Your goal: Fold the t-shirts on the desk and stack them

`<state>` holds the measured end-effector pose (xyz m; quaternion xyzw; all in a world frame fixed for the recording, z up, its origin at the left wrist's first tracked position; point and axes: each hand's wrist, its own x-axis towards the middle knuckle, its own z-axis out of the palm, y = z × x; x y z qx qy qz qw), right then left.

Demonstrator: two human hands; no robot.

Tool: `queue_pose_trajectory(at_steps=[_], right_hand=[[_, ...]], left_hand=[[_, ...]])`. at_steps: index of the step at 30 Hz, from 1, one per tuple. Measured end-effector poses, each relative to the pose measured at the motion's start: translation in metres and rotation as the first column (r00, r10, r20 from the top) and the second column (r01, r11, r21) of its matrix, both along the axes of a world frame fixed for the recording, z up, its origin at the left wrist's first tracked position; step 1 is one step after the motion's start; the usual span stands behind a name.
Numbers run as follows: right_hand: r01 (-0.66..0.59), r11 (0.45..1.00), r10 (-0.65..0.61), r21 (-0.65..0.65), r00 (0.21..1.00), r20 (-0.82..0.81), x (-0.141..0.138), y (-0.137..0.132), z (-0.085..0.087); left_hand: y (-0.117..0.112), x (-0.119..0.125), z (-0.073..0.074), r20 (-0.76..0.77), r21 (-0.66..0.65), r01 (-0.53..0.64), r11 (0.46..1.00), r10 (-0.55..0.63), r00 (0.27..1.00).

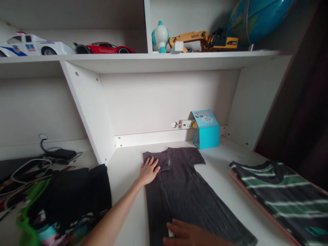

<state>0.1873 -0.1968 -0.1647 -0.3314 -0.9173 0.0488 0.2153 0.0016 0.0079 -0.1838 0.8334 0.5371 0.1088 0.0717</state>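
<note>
I see the dark grey shirt [179, 184] on the white worktop [128, 191], running from the centre of the frame to its bottom edge, left side folded inward. My left hand [149, 171] lies on the folded sleeve near the shirt's top, fingers spread apart. My right hand [187, 235], at bottom centre, is over the lower part, fingers apart; it is blurred and cut off, and I can't tell whether it touches cloth. It hides some fabric, and a pale patch between its fingers is unclear. A striped shirt [279, 191] runs off the lower right; black cloth [74, 191] at lower left blurs downward.
</note>
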Motion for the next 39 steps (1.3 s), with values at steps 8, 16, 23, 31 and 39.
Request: queue_pose_trajectory(at_steps=[8,16,23,31,39], right_hand=[[0.81,0.484,-0.853,-0.33,0.521,0.028,0.105,0.137,0.05],[0.865,0.186,-0.926,-0.466,0.313,0.21,0.115,0.182,0.016],[0.825,0.361,-0.894,-0.434,0.439,0.092,0.099,0.205,0.057],[0.641,0.746,-0.658,-0.181,0.751,-0.051,-0.027,0.185,0.075],[0.475,0.839,-0.469,-0.266,0.879,0.091,0.015,0.103,0.066]], left_hand=[[0.006,-0.001,-0.005,0.058,0.02,0.011,1.0,-0.012,0.998],[0.007,-0.003,-0.011,0.087,0.033,0.026,0.999,-0.029,0.996],[0.004,-0.003,-0.006,0.134,0.024,0.037,0.999,-0.04,0.99],[0.0,-0.004,-0.002,0.301,-0.004,0.013,1.0,-0.011,0.954],[0.009,-0.008,-0.006,0.43,-0.04,-0.041,0.998,0.054,0.901]])
